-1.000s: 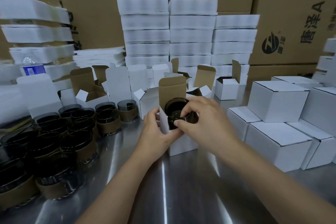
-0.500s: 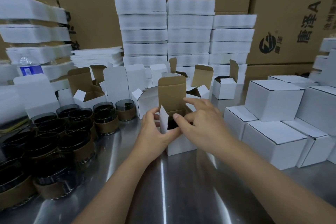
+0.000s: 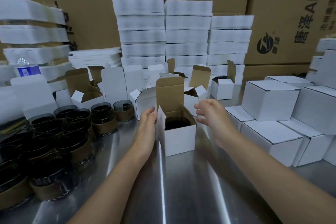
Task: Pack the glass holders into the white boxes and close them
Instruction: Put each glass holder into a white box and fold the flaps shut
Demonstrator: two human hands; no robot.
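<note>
Fingers (image 3: 201, 107) straight, empty: left hand (image 3: 146, 123), right hand (image 3: 211, 112) flank white box (image 3: 179, 138) holding glass holder (image 3: 176, 122).

Body in view: two forearms and two hands, entering from the lower edge. The left grip (image 3: 148, 120) and right grip (image 3: 211, 112) are bare hands. The left forearm (image 3: 116, 178) and right forearm (image 3: 263, 169) are bare skin along their whole visible length. Motion blur smears both grips; nail and knuckle detail cannot be told.
</note>
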